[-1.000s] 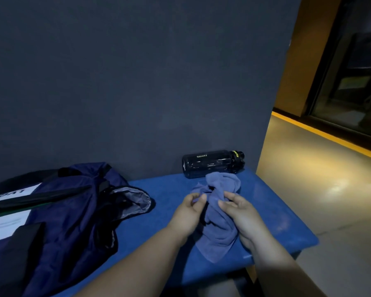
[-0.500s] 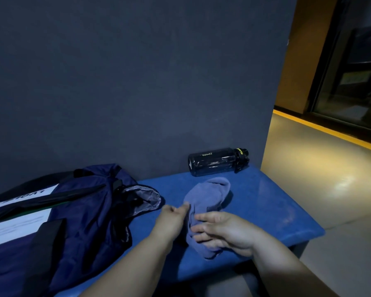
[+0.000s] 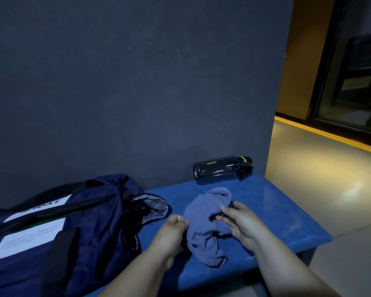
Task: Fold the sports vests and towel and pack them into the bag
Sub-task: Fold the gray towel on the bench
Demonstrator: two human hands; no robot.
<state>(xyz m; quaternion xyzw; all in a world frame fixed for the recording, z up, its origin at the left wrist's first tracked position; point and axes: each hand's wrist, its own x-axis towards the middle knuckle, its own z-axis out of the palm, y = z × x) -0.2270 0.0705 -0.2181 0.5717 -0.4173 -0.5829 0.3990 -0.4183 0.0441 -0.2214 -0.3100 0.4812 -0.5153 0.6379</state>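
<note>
From the camera on my head, the towel (image 3: 208, 221) lies in the lower middle of the frame, on the blue counter (image 3: 287, 211). It is all bunched up, not flat. My left hand (image 3: 171, 230) has its thumb and fingers squeezed together on the towel's left edge. My right hand (image 3: 242, 226) has bent fingers dug into the middle, holding a lump of cloth. I think I hold it on both sides so I can pull it open and find the corners before I fold it. The bag (image 3: 73, 221) sits in the lower left with its mouth turned toward the towel, which I think keeps packing close and easy. A dark bottle (image 3: 221, 170) lies on its side at the back, against the wall, out of my way. The light is dim. The bag is cut off at the left edge, and I cannot see inside it. I see no sports vests, so I cannot tell if they are packed. The white labels on the bag are too hard to read.
</note>
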